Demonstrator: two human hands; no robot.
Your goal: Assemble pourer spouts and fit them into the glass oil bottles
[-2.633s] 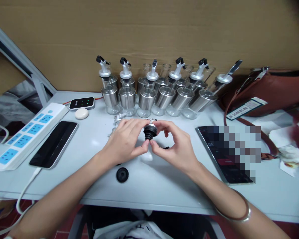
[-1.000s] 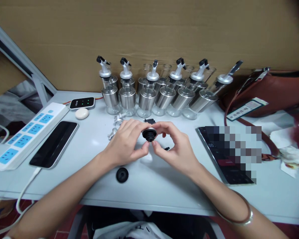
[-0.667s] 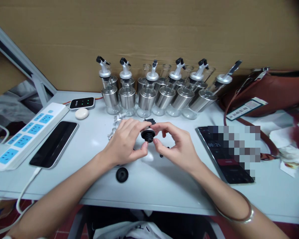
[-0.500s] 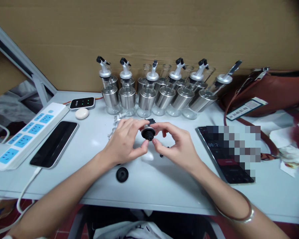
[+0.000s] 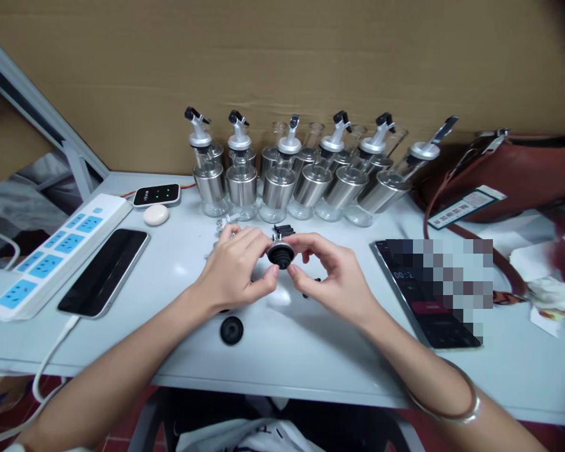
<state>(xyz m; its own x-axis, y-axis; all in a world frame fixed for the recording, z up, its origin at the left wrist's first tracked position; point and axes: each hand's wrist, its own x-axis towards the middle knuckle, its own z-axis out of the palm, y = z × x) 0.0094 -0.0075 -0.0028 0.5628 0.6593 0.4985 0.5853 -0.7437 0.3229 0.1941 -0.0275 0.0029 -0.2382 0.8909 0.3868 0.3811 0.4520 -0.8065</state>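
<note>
Between my two hands is a bottle pourer spout (image 5: 281, 255), its black ribbed stopper turned toward me and its silver collar behind. My left hand (image 5: 238, 267) pinches it from the left with thumb and fingers. My right hand (image 5: 334, 270) grips its other side the same way. Several silver spout parts (image 5: 226, 223) lie partly hidden behind my left hand. Small black pieces (image 5: 284, 230) lie on the table just beyond the pourer. Another black piece (image 5: 311, 289) shows under my right hand. Nearer me rests a round black rubber stopper (image 5: 231, 330).
Several glass and steel oil bottles (image 5: 279, 188) stand in rows at the back, the front ones fitted with pourers. To the left are a power strip (image 5: 47, 257), a phone (image 5: 104, 273) and a white oval case (image 5: 156, 215). On the right lie another phone (image 5: 419, 295) and a brown bag (image 5: 527, 176).
The pourer has tilted so its stopper faces me more than at first. Both hands stay around it, with small finger shifts; the left fingers have drawn back slightly.
</note>
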